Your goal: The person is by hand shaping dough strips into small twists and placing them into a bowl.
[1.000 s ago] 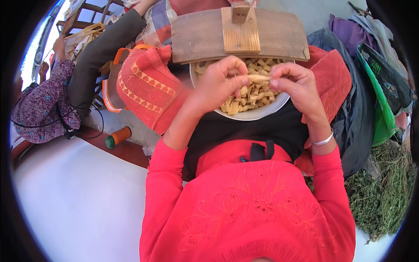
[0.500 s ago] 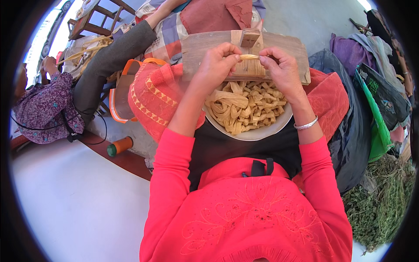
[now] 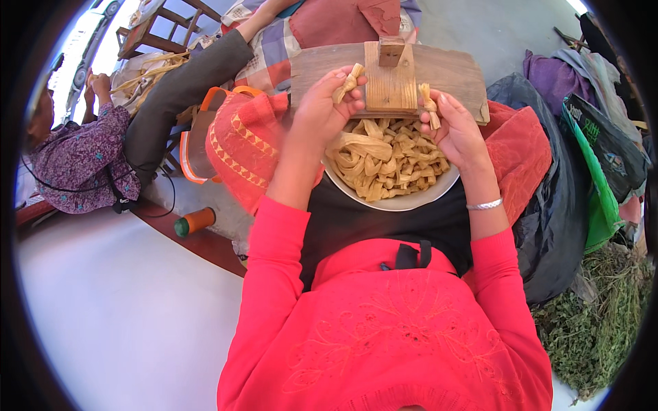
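Observation:
My left hand [image 3: 321,104] is closed, pinching a short knotted tan strip [image 3: 349,83] between thumb and fingers. Opposite it, my right hand [image 3: 460,131] grips a second knotted tan strip [image 3: 429,107] upright at its fingertips. The two pieces are apart, on either side of a pale wooden block [image 3: 389,79] fixed on a wooden board [image 3: 449,68]. An upright wooden peg [image 3: 391,51] rises at the block's far end. Below my hands, a white bowl [image 3: 394,204] on my lap is heaped with tan strips [image 3: 384,161], some long and loose, many knotted short.
Red cloth [image 3: 240,147] lies beside the bowl. A thread spool [image 3: 195,222] rests on the floor at left, near another person in a patterned top [image 3: 86,157]. Dark plastic bags [image 3: 541,198] and dried plants [image 3: 596,322] fill the right side. A wooden stool [image 3: 164,31] stands far left.
The strip stretched between my two hands above the board is now in separate pieces. My hands have moved apart, the right one slightly lower, each with a piece.

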`<state>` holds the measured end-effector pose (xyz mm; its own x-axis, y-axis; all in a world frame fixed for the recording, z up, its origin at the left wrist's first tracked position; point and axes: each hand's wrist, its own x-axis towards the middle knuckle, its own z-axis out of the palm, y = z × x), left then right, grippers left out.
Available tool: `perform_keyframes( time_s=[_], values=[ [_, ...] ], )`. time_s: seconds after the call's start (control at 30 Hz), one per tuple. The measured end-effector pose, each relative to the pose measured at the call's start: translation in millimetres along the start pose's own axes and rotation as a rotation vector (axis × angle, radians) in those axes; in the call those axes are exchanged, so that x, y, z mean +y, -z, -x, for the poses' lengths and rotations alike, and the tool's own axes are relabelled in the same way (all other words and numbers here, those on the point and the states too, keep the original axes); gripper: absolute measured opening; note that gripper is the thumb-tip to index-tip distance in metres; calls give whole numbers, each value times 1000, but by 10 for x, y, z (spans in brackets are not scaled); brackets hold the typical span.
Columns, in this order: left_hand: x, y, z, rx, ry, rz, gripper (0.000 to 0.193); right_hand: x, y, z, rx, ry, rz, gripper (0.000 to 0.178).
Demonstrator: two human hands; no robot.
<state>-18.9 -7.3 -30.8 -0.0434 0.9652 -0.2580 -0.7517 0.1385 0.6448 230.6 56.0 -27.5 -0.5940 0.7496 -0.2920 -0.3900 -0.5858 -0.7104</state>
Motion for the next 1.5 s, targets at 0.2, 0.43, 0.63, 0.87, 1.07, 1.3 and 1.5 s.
perform_keyframes(
  time_s=[0.2,0.43,0.63,0.87,1.07,1.3,1.5],
  values=[
    [-241,-300,338,-70,59,348,25,135,48,275,-180,-45,-234,35],
    [-323,-838,844,-138,73,94,30,197,100,481,-72,-87,-196,27],
    [59,-1570,1769,-779,-108,-96,15,277,76,558,-78,-144,-278,27],
    [218,-1761,1902,-607,-301,-124,11,408,71,534,-11,-14,-85,24],
    [-215,-1503,1617,-414,-338,-248,17,362,-12,530,128,59,363,32],
    [-627,-773,1378,68,-63,-138,21,237,83,626,145,596,1457,42],
    [-963,-571,1256,201,-418,-817,17,180,-235,1160,59,-6,829,26]
  ],
)
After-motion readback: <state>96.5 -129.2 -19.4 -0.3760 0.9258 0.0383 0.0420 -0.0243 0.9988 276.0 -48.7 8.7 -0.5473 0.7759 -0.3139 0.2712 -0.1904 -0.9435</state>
